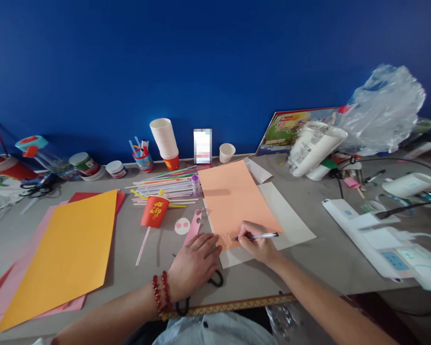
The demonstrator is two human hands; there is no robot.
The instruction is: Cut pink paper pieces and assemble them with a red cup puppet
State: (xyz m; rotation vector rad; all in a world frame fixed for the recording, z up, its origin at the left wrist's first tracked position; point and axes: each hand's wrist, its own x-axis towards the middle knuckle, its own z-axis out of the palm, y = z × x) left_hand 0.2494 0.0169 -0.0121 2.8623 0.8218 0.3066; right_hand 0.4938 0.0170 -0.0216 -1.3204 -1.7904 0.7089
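Observation:
My right hand [255, 242] is closed around a pen [260, 235], its tip on the lower edge of an orange sheet of paper [237, 196], where a few looped outlines are drawn. My left hand [197, 263] lies flat with fingers stretched, the fingertips at the sheet's lower left corner. Under that hand, black scissor handles [216, 279] partly show; the rest is hidden. A pink strip with cut-out holes [194, 225] and a white disc with two pink spots [182, 225] lie just beyond it. White paper [287, 215] sits beneath the orange sheet.
A red paper cup [154, 212] with straws stands left of centre, before a pile of straws [168, 187]. Stacked cups [164, 138], a phone [203, 146] and a white cup [227, 152] line the wall. Coloured sheets [72, 254] lie left; a power strip [359, 239] lies right.

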